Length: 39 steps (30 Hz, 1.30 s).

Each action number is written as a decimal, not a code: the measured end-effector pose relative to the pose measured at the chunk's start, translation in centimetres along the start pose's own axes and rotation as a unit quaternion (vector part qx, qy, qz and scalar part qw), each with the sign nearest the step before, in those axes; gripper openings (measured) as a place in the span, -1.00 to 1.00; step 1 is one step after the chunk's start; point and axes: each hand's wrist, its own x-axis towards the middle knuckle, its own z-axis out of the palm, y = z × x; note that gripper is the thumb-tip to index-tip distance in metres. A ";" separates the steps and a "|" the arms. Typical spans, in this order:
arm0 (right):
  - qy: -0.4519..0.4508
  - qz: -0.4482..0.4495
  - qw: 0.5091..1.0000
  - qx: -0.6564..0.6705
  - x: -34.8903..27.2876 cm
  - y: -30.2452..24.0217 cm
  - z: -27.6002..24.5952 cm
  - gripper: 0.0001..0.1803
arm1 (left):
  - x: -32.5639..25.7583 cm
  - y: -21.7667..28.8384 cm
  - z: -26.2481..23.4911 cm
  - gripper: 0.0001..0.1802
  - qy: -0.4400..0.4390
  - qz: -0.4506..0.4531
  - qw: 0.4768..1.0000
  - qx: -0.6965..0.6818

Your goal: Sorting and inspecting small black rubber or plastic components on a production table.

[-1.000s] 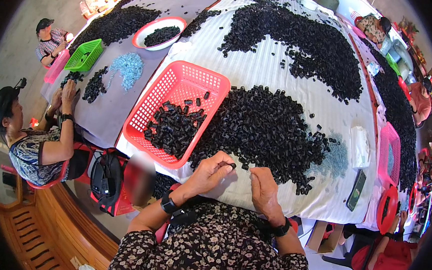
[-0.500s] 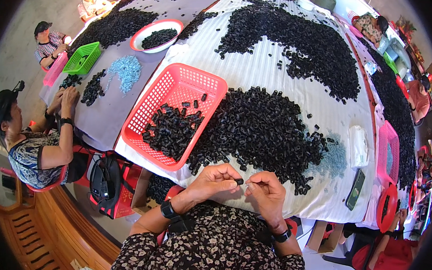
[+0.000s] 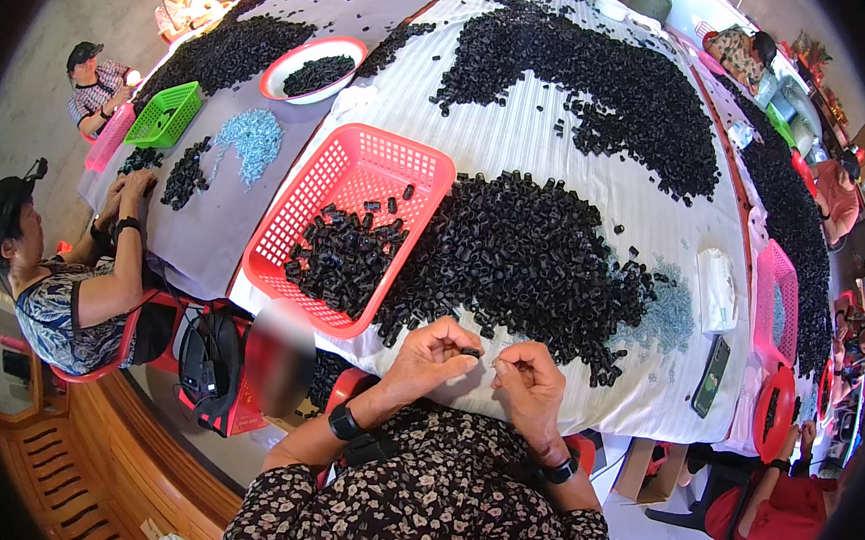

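Observation:
My left hand (image 3: pixel 430 355) pinches a small black piece (image 3: pixel 470 353) between thumb and fingers at the table's near edge. Close beside it, my right hand (image 3: pixel 528 381) has its fingers curled together; whether it holds something small I cannot tell. Both hands hover just below a large heap of small black pieces (image 3: pixel 523 261) on the striped white cloth (image 3: pixel 502 134). To the left of the heap stands a red plastic basket (image 3: pixel 360 165), its near half filled with black pieces.
A white packet (image 3: pixel 718 288) and a dark phone (image 3: pixel 713 375) lie to the right, near pale blue bits (image 3: pixel 665 316). More black heaps (image 3: pixel 607 72) spread farther back. People sit at the left with green (image 3: pixel 165 114) and pink baskets. Red baskets (image 3: pixel 775 299) stand at right.
Both hands have lifted off the heap's edge and drawn together toward my body, the left one now pinching a black piece. The view has shifted slightly.

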 end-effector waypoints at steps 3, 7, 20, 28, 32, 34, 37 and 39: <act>0.012 -0.022 1.000 -0.013 0.1 0.4 -0.4 -0.92 | 0.1 0.4 0.6 -0.84 0.012 0.029 0.999 -0.025; 0.002 -0.045 0.999 -0.024 0.1 0.0 -0.2 -0.93 | -0.4 -0.3 0.2 -0.82 0.015 0.029 0.999 0.033; -0.058 -0.019 0.986 -0.158 -0.3 -0.6 -0.6 -0.94 | -1.8 0.0 -0.5 -0.90 -0.081 -0.082 0.990 0.079; -0.125 0.106 0.984 -0.074 -0.8 -0.2 -1.0 -0.94 | -2.5 -0.4 -1.2 -0.92 -0.095 -0.124 0.988 0.015; -0.150 0.201 0.965 0.080 -1.4 0.6 -1.2 -0.91 | -2.7 -0.9 -1.5 -0.93 -0.107 -0.142 0.984 0.009; -0.151 0.184 0.969 0.058 -1.6 1.0 -1.5 -0.89 | -2.7 -1.3 -1.6 -0.92 -0.107 -0.154 0.982 0.007; -0.157 0.184 0.970 0.038 -1.5 1.1 -1.5 -0.88 | -2.8 -1.7 -1.9 -0.89 -0.119 -0.147 0.982 0.010; -0.162 0.202 0.965 0.039 -0.9 1.1 -1.8 -0.88 | -2.7 -1.7 -1.9 -0.91 -0.136 -0.149 0.979 0.023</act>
